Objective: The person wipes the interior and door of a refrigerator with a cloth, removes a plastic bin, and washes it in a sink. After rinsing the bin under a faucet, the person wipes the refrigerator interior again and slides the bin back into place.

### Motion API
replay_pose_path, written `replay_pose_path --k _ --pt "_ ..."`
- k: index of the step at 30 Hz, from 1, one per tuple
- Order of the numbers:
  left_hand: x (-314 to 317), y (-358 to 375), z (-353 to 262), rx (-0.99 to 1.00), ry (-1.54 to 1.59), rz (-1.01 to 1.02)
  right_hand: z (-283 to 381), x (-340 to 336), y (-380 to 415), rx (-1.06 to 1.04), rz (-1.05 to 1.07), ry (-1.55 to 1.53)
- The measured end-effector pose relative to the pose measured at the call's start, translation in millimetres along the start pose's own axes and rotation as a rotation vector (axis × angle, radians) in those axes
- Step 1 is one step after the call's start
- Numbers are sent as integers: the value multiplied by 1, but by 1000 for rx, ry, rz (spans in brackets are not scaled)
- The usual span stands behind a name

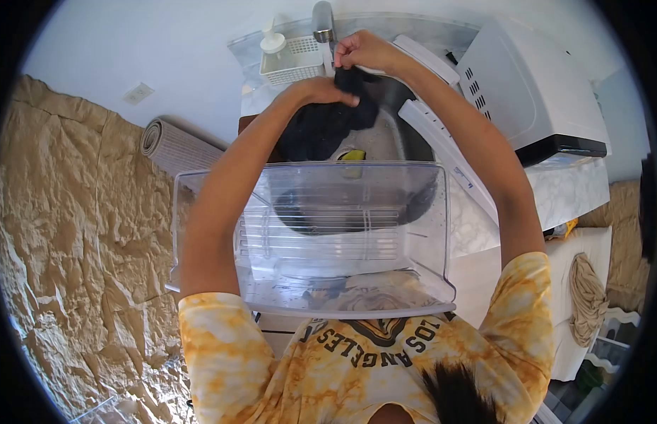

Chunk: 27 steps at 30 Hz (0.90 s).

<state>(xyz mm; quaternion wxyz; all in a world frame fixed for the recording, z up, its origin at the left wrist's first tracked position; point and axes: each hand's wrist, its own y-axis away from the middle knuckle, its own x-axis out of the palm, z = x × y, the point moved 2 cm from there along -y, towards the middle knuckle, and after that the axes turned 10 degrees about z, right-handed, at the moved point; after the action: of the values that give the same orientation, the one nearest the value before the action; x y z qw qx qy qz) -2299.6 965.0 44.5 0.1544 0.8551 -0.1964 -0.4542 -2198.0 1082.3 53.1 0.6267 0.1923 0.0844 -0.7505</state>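
Note:
A dark, bunched cloth (318,127) hangs over the left side of the sink (388,134), below the faucet (323,25). My right hand (371,53) pinches its upper end close to the faucet. Lower and to the left, my left hand (325,92) grips the cloth, thumb across the front and the other fingers partly hidden. A yellow-green sponge (353,157) lies in the sink. Nearer my body, a clear plastic drawer (311,309) with ribbed slots rests across the front of the sink, beneath my forearms.
White plastic strips (448,148) lean along the sink's right side. Behind stands a white basket (293,62) with a pump bottle (273,42). A white appliance (540,92) sits on the marbled counter at right. A rolled mat (176,145) is at left.

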Motion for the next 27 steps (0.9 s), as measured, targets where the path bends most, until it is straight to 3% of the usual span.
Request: replay_pose_path --k 3,4,7,8,11,12,15,16,18,19,23,25,27 --pt "-5 -11 7 -23 279 -147 20 27 20 -20 -182 -196" --pt "-3 -20 17 70 271 -242 31 38 30 -18 -258 -283" --pt "-20 0 1 -334 410 -227 -5 53 41 -153 -138 -517" --pt "-25 13 -11 -281 542 -314 -24 61 42 -86 -130 -507" --pt "-32 21 -19 -174 868 -277 -40 92 37 -8 10 -393" --pt "-32 26 -23 -151 949 -424 -44 97 32 -24 -162 -295" --pt "-29 37 15 -59 964 -455 -66 71 3 473 -58 330" --pt "-25 52 19 -106 934 -602 -61 64 -3 483 -23 429" --pt "-27 66 62 -336 385 -483 -45 52 -12 505 45 627" --pt "-26 69 76 -441 110 -417 -27 51 -10 480 20 531" --pt "-13 56 60 -375 767 -111 -3 57 -30 391 72 312" --pt "0 25 51 -326 1176 -20 46 64 -18 341 -12 370" --pt "3 18 33 -273 1321 -23 50 51 -13 264 -36 175"
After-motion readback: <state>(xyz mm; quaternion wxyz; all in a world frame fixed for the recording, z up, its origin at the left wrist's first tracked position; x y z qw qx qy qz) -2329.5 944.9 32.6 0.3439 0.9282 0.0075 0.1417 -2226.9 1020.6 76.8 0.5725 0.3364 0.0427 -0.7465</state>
